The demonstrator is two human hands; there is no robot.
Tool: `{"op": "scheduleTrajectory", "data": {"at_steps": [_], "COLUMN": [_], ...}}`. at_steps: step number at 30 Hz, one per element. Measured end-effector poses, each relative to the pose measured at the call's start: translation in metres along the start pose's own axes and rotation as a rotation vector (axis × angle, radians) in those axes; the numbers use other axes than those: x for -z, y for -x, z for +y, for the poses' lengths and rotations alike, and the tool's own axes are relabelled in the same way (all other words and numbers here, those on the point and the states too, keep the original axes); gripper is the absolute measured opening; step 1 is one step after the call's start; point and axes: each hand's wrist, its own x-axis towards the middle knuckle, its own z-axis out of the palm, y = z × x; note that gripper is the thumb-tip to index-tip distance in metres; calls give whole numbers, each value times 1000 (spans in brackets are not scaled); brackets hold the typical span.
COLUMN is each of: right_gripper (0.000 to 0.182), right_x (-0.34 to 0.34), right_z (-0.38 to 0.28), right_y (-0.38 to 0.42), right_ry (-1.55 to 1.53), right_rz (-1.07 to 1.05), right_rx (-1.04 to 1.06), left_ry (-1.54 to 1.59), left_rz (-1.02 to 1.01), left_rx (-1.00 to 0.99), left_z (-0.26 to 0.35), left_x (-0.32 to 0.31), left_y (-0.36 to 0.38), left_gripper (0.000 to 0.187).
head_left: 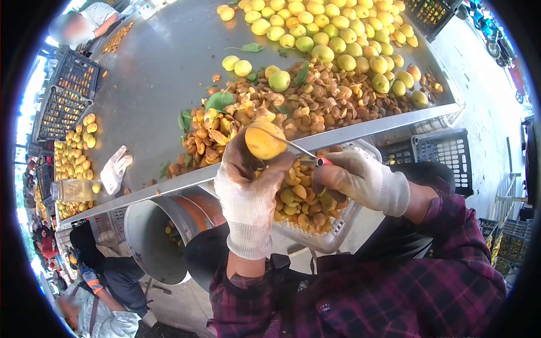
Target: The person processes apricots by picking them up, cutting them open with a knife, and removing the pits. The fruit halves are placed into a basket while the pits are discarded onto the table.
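Observation:
My left hand (248, 186), in a stained white glove, holds a yellow apricot (264, 141) up in front of the table edge. In my gloved right hand (360, 180) is a small knife (307, 155) with a red handle, and its thin blade touches the fruit. Both hands hover over a clear plastic crate (332, 239) full of apricot halves, resting on my lap. On the steel table (163, 67) beyond lies a heap of pits and scraps (293, 110), with whole yellow-green apricots (338, 34) piled behind it.
A metal bucket (155, 236) stands under the table's edge at left. A spare glove (115, 169) and a jar (73, 190) lie on the table's left part. Dark crates (62, 96) with fruit stand at far left and right. Other people sit at lower left and top left.

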Motion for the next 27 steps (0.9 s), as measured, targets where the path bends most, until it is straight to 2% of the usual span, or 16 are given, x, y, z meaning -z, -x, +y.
{"op": "scheduleTrajectory", "data": {"at_steps": [3,5,6,8,9,10,11,12,14,15,18,20,23,24,26,27], "right_gripper": [43,40,40,35,35,33,33,33,36,40,38,34,38,38,41,41], "right_x": [0,-1,-1,-3,-5,-8,-11,-12,-12,-10,-14,-21,-27,-28,-30,-30], "right_z": [-2,1,3,9,10,11,12,12,12,12,10,8,4,1,-4,-4], "right_y": [-3,-5,-7,-12,-12,-12,-13,-16,-24,-25,-34,-38,-41,-40,-37,-37], "right_ry": [111,120,120,397,397,544,691,691,766,859,917,847,242,242,15,14], "right_rz": [-28,43,45,156,156,240,324,325,517,476,362,355,170,169,9,7], "right_rx": [-37,-35,-36,267,265,337,409,404,603,554,438,476,528,526,221,221], "left_ry": [-14,-37,50,137,201,266,209,210,251,242,246,247,240,218,195,206], "left_rz": [6,9,5,0,13,29,103,101,54,90,117,131,154,159,167,167], "left_rx": [1,-10,-14,-19,-25,-28,-24,-20,-98,-140,-156,-163,-171,-150,-127,-128], "left_z": [0,-1,-2,-5,-7,-9,-1,1,2,2,8,10,12,14,13,11], "left_x": [1,0,-1,-1,2,3,-3,-7,-13,-15,-11,-8,-3,-1,1,2], "left_y": [0,2,2,1,-1,-2,1,3,5,3,2,2,2,3,5,4], "left_gripper": [56,56,53,50,46,43,37,37,36,35,33,32,30,30,29,29]}}
